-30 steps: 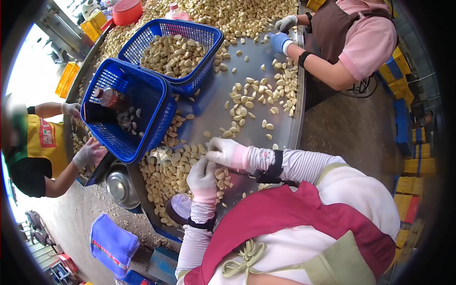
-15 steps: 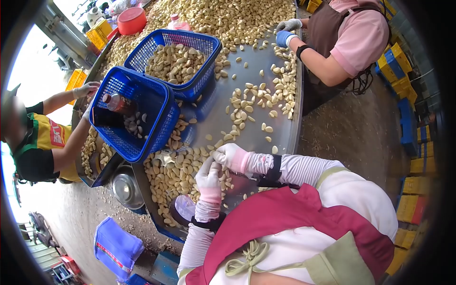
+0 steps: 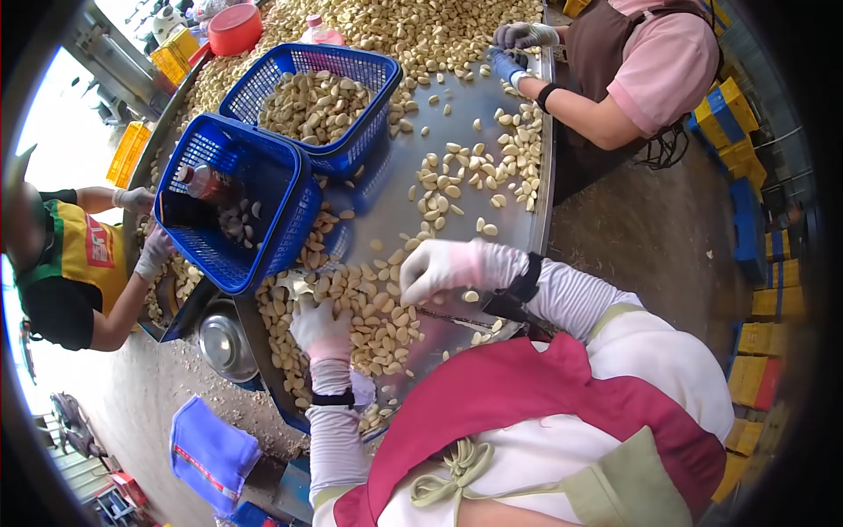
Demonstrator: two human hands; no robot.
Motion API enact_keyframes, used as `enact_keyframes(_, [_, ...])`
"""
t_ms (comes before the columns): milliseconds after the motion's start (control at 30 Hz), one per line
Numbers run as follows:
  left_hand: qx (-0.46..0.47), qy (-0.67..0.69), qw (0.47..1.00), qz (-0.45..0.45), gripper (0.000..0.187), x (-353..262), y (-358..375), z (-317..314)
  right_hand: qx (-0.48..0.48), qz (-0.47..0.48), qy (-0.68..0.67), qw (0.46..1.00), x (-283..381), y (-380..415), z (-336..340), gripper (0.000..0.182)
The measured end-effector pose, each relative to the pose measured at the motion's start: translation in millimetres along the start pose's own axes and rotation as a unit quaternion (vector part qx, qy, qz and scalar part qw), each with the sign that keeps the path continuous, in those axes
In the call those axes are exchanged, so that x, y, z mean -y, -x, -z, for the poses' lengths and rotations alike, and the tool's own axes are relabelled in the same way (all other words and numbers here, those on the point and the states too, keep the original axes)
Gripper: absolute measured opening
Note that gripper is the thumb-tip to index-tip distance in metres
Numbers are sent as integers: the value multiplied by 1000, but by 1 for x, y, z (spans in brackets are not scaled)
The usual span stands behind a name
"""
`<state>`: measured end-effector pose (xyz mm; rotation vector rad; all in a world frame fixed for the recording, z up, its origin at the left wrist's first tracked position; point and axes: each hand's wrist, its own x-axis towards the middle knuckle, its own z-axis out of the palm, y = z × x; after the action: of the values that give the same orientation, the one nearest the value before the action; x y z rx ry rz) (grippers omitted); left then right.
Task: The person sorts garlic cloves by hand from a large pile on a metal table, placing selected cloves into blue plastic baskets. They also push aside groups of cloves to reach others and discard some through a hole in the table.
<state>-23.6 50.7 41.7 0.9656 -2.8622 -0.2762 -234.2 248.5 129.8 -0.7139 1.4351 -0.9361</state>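
Observation:
My left hand [image 3: 320,330], in a white glove with a pink cuff, reaches onto a heap of pale pieces [image 3: 373,303] that look like garlic cloves. Its fingers are slightly apart among them, and I see nothing held. My right hand [image 3: 439,269], gloved the same way, hovers over the metal table [image 3: 386,220] at the heap's right side. Its fingers are curled together with the tips pointing down; whatever they hold, if anything, is hidden. Below the left hand, a clear plastic object [image 3: 362,386] is partly covered by the forearm.
Two blue baskets [image 3: 303,180] stand ahead-left, one with a bottle [image 3: 206,183] and some cloves, the other with browner cloves [image 3: 314,107]. A co-worker's gloved hands [image 3: 505,61] work at far right; another person [image 3: 75,263] stands left. A metal lid [image 3: 226,344] lies beside the table.
My hands were together over the heap and have parted: the left moved left onto the cloves, the right moved slightly right. The left co-worker's hands left the basket rim and moved lower.

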Motion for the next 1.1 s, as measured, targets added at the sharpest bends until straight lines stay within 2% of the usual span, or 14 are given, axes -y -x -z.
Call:
enact_keyframes(67, [-12,6,1000,-15,23,-9,-1,-3,-1,25,172,985,-20,-25,-16,26])
enact_keyframes(233, [19,54,998,-21,20,0,3,-19,-9,11,338,941,-24,-41,-18,29])
enact_keyframes(300, [-18,96,995,-26,16,7,7,-27,-127,10,459,879,-22,-44,11,33])
enact_keyframes(433, [-79,134,987,35,18,3,13,-24,-348,-118,522,770,-29,-46,114,74])
enact_keyframes(533, [-79,76,992,-57,24,-20,3,-21,-331,-201,462,798,-25,-51,117,95])
enact_keyframes(600, [-69,36,995,-64,28,-30,-6,-22,-213,-128,507,825,-17,-69,92,105])
enact_keyframes(667, [-63,41,994,-84,26,-29,-11,-21,-74,-75,465,879,-27,-95,54,89])
enact_keyframes(700, [-59,45,992,-100,24,-25,-15,-21,-99,33,412,905,-19,-75,32,78])
enact_keyframes(767, [-47,63,993,-88,21,1,-16,-28,-132,104,367,915,-32,-77,40,69])
enact_keyframes(867, [-38,64,995,-63,16,33,-6,-38,-188,26,383,904,-30,-63,68,57])
enact_keyframes(900, [-46,51,996,-57,14,34,-6,-37,-215,33,442,870,-33,-59,66,43])
enact_keyframes(967, [-40,50,997,-44,11,29,-7,-36,-112,18,431,895,-39,-54,53,29])
enact_keyframes(1000, [-49,61,996,-43,12,26,-8,-39,-99,34,478,872,-38,-48,33,23])
enact_keyframes(1100, [-80,83,992,-43,15,8,-13,-39,5,-104,576,811,-15,-43,-19,29])
